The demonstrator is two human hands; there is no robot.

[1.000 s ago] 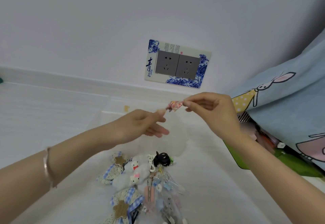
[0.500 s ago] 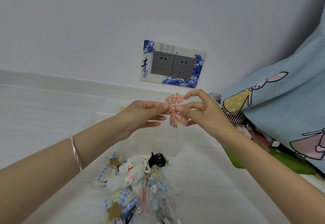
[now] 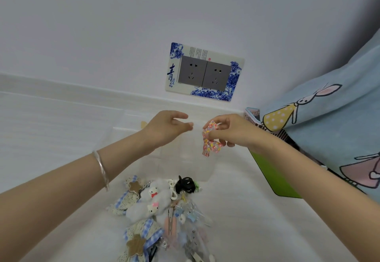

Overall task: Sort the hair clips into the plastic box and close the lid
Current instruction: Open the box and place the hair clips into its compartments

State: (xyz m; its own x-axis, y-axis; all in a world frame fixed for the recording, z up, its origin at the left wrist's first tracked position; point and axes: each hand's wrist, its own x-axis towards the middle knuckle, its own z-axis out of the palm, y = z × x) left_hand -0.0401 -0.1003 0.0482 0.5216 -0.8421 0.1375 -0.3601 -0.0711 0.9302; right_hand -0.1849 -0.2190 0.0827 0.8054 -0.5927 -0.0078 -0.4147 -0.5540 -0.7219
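Note:
My right hand pinches a floral fabric bow clip, pink with small flowers, which dangles above a clear plastic box on the white surface. My left hand hovers just left of the clip with its fingers apart and holds nothing. A pile of hair clips lies near me: blue checked bows with wooden stars, white plush cat clips, a black claw clip and several small pastel clips. The box's transparent walls are faint and its inside is hard to read.
A white wall with a blue-and-white framed double socket rises behind. A light blue cloth with rabbit prints hangs at the right over a green object and a striped basket.
Both hands held the floral clip half a second ago. My left hand has let go and drawn left; my right hand has carried the clip slightly right.

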